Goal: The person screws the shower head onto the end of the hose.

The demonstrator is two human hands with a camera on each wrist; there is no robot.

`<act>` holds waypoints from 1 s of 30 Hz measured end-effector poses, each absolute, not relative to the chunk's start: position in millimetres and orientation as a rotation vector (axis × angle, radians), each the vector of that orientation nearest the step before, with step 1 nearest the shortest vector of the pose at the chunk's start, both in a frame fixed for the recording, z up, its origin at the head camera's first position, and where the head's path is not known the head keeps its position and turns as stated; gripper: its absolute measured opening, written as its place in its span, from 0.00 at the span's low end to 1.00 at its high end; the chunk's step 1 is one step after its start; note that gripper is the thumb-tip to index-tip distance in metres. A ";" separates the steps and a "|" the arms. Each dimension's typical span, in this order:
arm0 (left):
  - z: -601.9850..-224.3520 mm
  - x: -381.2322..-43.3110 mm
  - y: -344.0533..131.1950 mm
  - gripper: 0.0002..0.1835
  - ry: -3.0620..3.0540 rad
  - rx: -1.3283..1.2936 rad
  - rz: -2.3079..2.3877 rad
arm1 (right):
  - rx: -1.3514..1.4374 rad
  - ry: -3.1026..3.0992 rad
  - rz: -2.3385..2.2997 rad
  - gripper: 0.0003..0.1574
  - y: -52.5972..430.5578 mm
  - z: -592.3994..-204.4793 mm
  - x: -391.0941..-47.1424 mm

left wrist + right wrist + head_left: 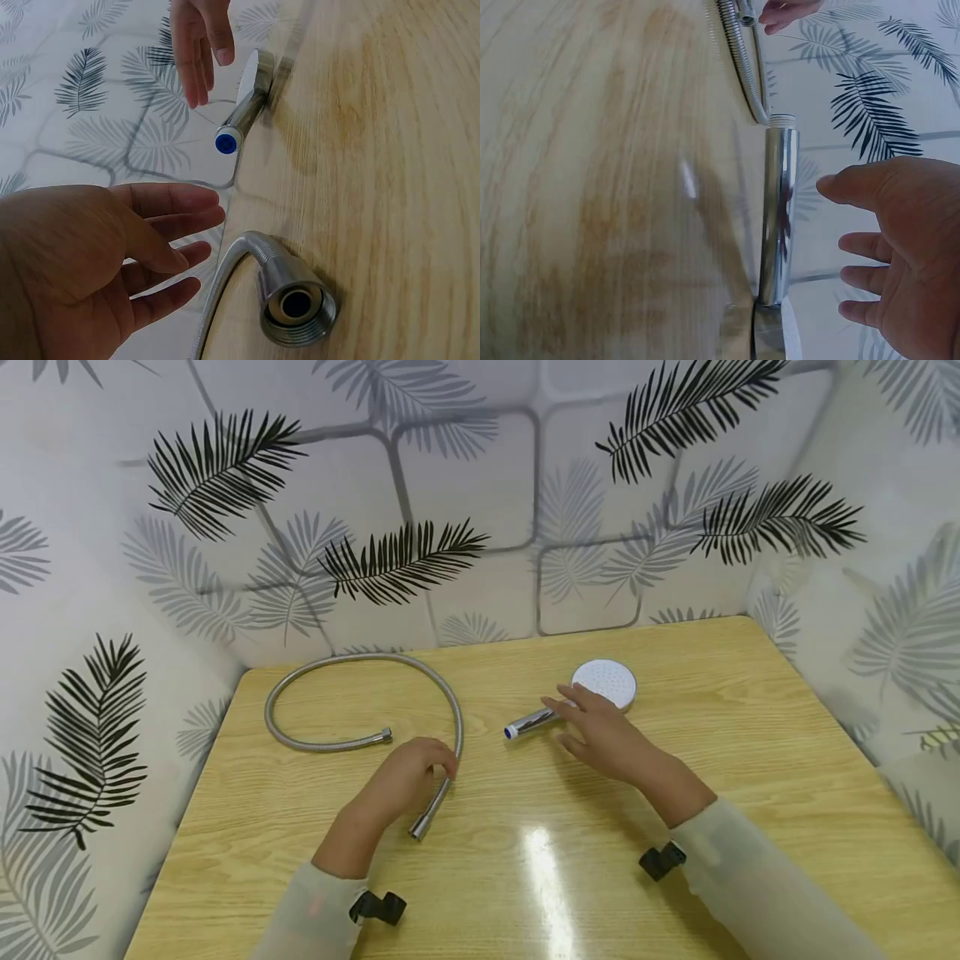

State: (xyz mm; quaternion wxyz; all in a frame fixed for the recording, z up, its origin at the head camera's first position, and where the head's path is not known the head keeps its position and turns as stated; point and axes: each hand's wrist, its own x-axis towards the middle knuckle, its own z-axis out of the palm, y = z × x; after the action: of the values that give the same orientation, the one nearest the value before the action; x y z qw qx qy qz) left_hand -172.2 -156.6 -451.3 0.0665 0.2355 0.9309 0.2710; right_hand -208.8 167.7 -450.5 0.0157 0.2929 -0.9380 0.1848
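A handheld shower head (pixel 604 682) with a white round face and chrome handle (pixel 780 210) lies on the table. Over its handle hovers my right hand (pixel 609 737), fingers spread and apart from it in the right wrist view. The flexible metal shower hose (pixel 360 657) lies in a loop to the left. Above its near stretch is my left hand (pixel 408 777), fingers loosely bent; the left wrist view shows a gap between them and the hose. The hose's conical end fitting (pixel 296 304) points toward me, and its hex nut end (pixel 386 735) lies inside the loop.
The wood-grain table (pixel 712 693) meets a wall (pixel 480 485) covered in leaf-patterned sheeting at the back and both sides. A black wrist mount (pixel 378 907) sits on my left sleeve, and another black mount (pixel 663 860) on the right sleeve.
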 end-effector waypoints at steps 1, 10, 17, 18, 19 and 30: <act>-452.2 -172.0 -156.5 0.27 2.791 0.714 0.812 | 0.924 -2.908 0.563 0.38 167.2 -451.5 -209.4; -455.1 -170.4 -153.4 0.27 2.823 0.788 0.703 | 0.971 -2.857 0.526 0.34 160.4 -461.1 -216.3; -456.4 -167.2 -155.6 0.21 2.829 0.819 0.586 | 0.976 -2.910 0.453 0.34 152.3 -460.8 -218.8; -455.8 -166.8 -155.8 0.21 2.830 0.829 0.581 | 0.977 -2.915 0.446 0.34 151.3 -460.2 -219.2; -455.5 -166.6 -156.0 0.20 2.832 0.841 0.574 | 0.982 -2.920 0.432 0.35 150.4 -459.9 -219.7; -455.7 -160.3 -154.8 0.17 2.799 0.827 0.526 | 1.039 -2.906 0.306 0.33 146.7 -467.9 -222.5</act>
State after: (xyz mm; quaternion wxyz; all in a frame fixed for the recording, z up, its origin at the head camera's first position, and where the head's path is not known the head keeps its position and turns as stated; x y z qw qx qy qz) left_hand -160.3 -154.8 -455.7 0.0879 0.2777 0.9402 0.1768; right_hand -222.5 146.7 -467.9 0.0200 0.3350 -0.9369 0.0985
